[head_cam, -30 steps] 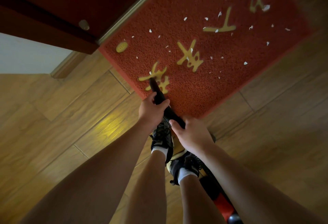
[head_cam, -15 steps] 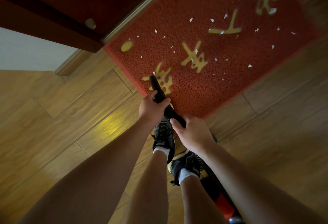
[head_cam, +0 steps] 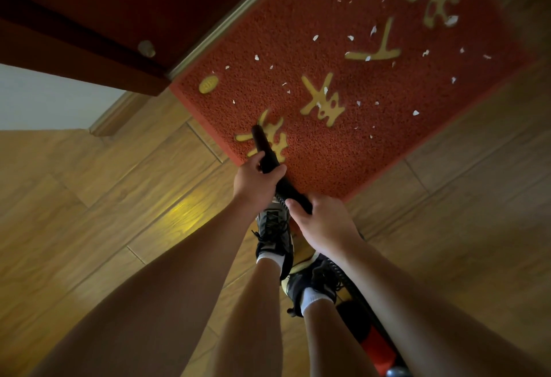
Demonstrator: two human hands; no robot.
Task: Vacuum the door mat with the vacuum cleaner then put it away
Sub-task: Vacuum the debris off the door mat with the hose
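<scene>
Wooden floor [head_cam: 89,197] fills the left, then at centre the left hand [head_cam: 256,181] and right hand [head_cam: 322,224] both grip the black vacuum cleaner wand [head_cam: 262,144], its tip on the red door mat [head_cam: 372,156] over gold characters too skewed to read, with white scraps [head_cam: 415,113] scattered to the right.

Dark red wooden door [head_cam: 104,3] bounds the red looped-pile door mat [head_cam: 387,153] along its far-left edge; tan wood-plank floor [head_cam: 104,197] lies open left and right; flat white scraps [head_cam: 415,113] dot the mat.
</scene>
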